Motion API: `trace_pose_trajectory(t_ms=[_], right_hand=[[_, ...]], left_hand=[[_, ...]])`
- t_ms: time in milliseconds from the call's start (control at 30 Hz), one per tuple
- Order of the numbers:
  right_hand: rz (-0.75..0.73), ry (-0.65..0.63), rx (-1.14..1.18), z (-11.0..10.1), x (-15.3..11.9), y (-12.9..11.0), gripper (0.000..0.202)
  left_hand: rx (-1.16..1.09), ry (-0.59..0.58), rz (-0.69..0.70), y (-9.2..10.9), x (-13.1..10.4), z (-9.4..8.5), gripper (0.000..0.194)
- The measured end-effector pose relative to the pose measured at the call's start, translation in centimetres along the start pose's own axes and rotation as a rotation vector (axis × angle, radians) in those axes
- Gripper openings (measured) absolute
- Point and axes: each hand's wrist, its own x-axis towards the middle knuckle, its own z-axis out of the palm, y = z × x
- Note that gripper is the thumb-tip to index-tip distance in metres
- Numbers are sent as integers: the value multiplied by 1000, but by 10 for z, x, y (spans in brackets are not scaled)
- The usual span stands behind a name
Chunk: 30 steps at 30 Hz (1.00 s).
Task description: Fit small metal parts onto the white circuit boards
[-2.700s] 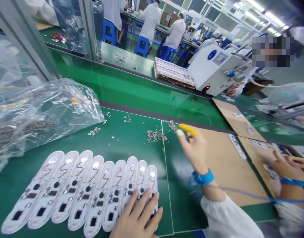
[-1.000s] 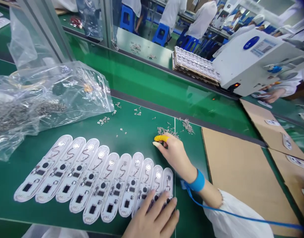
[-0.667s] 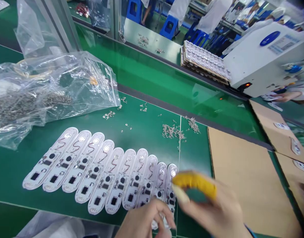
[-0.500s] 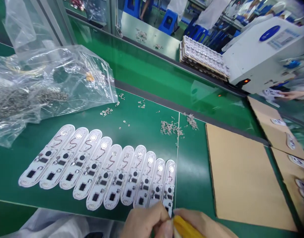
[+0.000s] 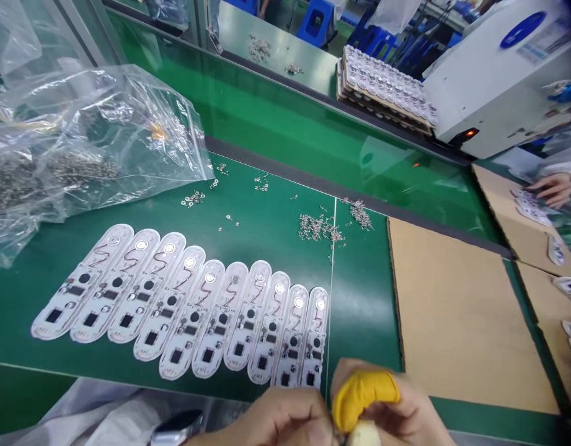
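At the bottom edge, my left hand (image 5: 289, 418) is closed in a pinch just in front of the row's right end. Close beside it, my right hand (image 5: 406, 406) is curled, a yellow finger cot (image 5: 364, 393) on one bent finger. Their fingertips meet around something small and dark that I cannot make out. A slanting row of white elongated casings (image 5: 211, 328) lies on the green table, each with a circuit board, thin wires and a round disc. The near end of the rightmost casing (image 5: 317, 347) is close to my left hand.
Small metal parts (image 5: 317, 227) lie in piles behind the row. A clear plastic bag (image 5: 103, 142) of metal parts stands at left. Flat cardboard (image 5: 462, 310) lies at right. Beyond a low clear partition are stacked trays (image 5: 387, 87); a co-worker's hand (image 5: 555, 189) is far right.
My right hand has turned and curled, with the yellow finger cot now bent over the top. The view has shifted slightly. The co-worker's hand has come down over casings on the far cardboard.
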Motion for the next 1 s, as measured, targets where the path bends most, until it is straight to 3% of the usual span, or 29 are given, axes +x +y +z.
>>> trace_pose_trajectory(t_ms=[133,167,233,333,533,1000], right_hand=[[-113,136,-297,-22,24,2,16],[-125,146,-367,-28,30,5,19],[-125,119,-468,-36,38,10,25],[-106,77,-545,-40,44,13,27],[-82,-17,-593,-42,48,4,20],[-129,45,-718,-37,50,5,16]], left_hand=[[1223,188,608,-11,3,-5,28],[1446,218,687,-14,3,-7,23],[1694,189,688,-17,3,-13,20],[1761,115,594,-17,1,-19,22],[1746,99,586,-11,2,-21,27],[1744,89,547,-15,-2,-20,21]])
